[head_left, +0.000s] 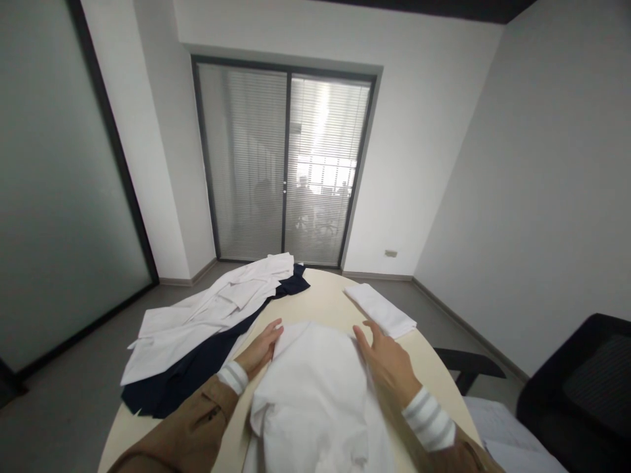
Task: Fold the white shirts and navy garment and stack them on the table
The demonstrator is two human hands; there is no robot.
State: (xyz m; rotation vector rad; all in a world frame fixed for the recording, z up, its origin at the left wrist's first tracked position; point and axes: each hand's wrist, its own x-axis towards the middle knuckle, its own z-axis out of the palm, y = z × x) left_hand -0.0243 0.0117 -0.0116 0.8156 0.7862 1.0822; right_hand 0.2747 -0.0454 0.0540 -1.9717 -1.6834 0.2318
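Note:
A loosely rumpled white cloth garment (pixel 315 387) lies on the table directly in front of me and runs off the bottom of the view. My left hand (pixel 261 347) is at its upper left edge, fingers stretched out with the tips against the fabric. On the opposite edge is my right hand (pixel 389 362), thumb and index finger apart, the thumb close to the cloth; its other fingers are partly hidden. A flat, neatly folded white cloth (pixel 382 310) lies just beyond my right hand.
White garments (pixel 211 309) lie spread over a navy garment (pixel 185 378) along the left side of the round pale table (pixel 323 292). At the right stands a black chair (pixel 582 387), with more white fabric (pixel 513 430) beside it. Glass doors with blinds (pixel 286 164) are behind the table.

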